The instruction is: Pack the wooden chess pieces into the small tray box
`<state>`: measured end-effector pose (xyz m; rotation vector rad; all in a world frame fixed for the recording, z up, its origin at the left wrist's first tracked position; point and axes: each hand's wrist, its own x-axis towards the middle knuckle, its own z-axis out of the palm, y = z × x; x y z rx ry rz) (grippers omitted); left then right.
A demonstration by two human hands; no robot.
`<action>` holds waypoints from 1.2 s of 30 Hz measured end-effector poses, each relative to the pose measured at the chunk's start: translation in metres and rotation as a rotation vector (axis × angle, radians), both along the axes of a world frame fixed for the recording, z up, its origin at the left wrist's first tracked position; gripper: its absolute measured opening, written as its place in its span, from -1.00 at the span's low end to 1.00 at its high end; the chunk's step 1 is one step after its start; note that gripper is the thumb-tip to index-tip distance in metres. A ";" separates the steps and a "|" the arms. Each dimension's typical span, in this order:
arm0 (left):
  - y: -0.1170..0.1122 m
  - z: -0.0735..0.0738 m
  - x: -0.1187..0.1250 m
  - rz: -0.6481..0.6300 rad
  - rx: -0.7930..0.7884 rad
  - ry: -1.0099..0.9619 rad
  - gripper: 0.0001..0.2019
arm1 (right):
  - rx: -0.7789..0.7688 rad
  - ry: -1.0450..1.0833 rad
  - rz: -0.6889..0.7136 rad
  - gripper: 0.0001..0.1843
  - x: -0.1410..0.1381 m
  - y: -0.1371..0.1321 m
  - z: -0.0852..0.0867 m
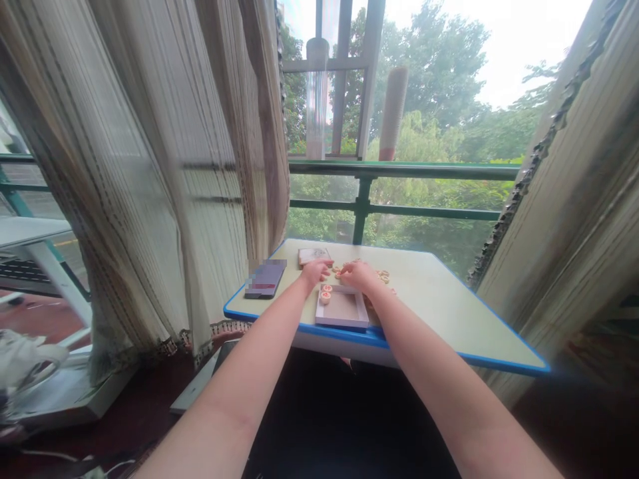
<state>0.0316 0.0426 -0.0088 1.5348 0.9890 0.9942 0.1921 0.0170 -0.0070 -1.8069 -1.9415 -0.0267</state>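
Note:
A shallow open box (pixel 343 311) sits near the front edge of a small blue-rimmed table (pixel 449 299). Two round wooden game pieces with red marks (pixel 326 293) lie in the box's far left corner. More loose round pieces (pixel 383 275) are scattered on the table behind the box. My left hand (pixel 315 271) rests just behind the box with fingers curled among the pieces. My right hand (pixel 360 275) lies over the box's far edge, fingers bent down on the pieces. Whatever either hand holds is too small to make out.
A dark flat case (pixel 266 279) lies at the table's left. A folded brown board or lid (pixel 313 256) lies at the back. Striped curtains (pixel 164 166) hang left and right. A green railing (pixel 399 169) and window lie beyond. A white rack (pixel 44 253) stands at left.

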 end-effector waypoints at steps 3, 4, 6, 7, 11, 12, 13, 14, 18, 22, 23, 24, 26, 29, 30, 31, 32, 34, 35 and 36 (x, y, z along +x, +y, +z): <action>0.001 -0.003 0.001 0.053 0.023 0.011 -0.60 | -0.017 0.009 -0.017 -0.80 0.000 0.004 0.000; 0.002 -0.004 0.002 0.067 0.033 0.012 -0.61 | -0.023 0.015 -0.021 -0.80 0.000 0.005 -0.001; 0.004 -0.006 0.003 0.075 0.049 0.011 -0.64 | -0.032 0.033 -0.024 -0.80 0.001 0.007 -0.001; 0.005 -0.007 0.003 0.066 0.053 0.010 -0.65 | -0.034 0.042 -0.024 -0.80 0.001 0.007 -0.001; 0.009 -0.014 0.004 0.020 0.071 0.021 -0.71 | -0.044 0.085 -0.016 -0.80 0.001 0.008 -0.001; 0.010 -0.015 0.003 0.011 0.077 0.023 -0.72 | -0.048 0.099 -0.014 -0.81 0.001 0.007 0.000; 0.011 -0.017 0.003 0.003 0.083 0.021 -0.73 | -0.054 0.115 -0.011 -0.81 0.001 0.006 0.000; 0.011 -0.018 0.003 -0.008 0.087 0.014 -0.73 | -0.061 0.134 -0.007 -0.80 0.001 0.005 0.002; 0.011 -0.020 0.001 -0.093 0.080 -0.047 -0.64 | -0.067 0.230 0.029 -0.72 -0.002 -0.002 0.009; 0.007 -0.015 -0.002 -0.149 0.063 -0.087 -0.59 | -0.057 0.316 0.082 -0.68 -0.006 -0.009 0.014; 0.006 -0.014 -0.002 -0.149 0.061 -0.089 -0.58 | -0.055 0.332 0.095 -0.68 -0.007 -0.011 0.015; 0.005 -0.012 -0.003 -0.148 0.059 -0.088 -0.58 | -0.057 0.349 0.105 -0.68 -0.007 -0.012 0.016; 0.004 -0.009 -0.004 -0.138 0.056 -0.079 -0.60 | -0.065 0.376 0.111 -0.69 -0.008 -0.013 0.017; 0.004 -0.008 -0.005 -0.101 0.046 -0.074 -0.61 | -0.077 0.389 0.079 -0.70 -0.006 -0.015 0.019; 0.005 -0.008 -0.005 -0.091 0.044 -0.076 -0.61 | -0.081 0.382 0.070 -0.70 -0.005 -0.016 0.020; 0.006 -0.008 -0.004 -0.086 0.043 -0.080 -0.61 | -0.089 0.369 0.068 -0.72 -0.003 -0.017 0.020; 0.007 -0.009 -0.004 -0.084 0.044 -0.084 -0.61 | -0.104 0.354 0.074 -0.74 -0.002 -0.018 0.020; 0.009 -0.010 -0.004 -0.081 0.048 -0.091 -0.61 | -0.147 0.320 0.102 -0.79 0.000 -0.021 0.021; 0.009 -0.011 -0.004 -0.080 0.050 -0.093 -0.62 | -0.166 0.305 0.118 -0.82 0.000 -0.023 0.022; 0.009 -0.011 -0.005 -0.081 0.052 -0.095 -0.62 | -0.178 0.292 0.132 -0.84 -0.001 -0.023 0.023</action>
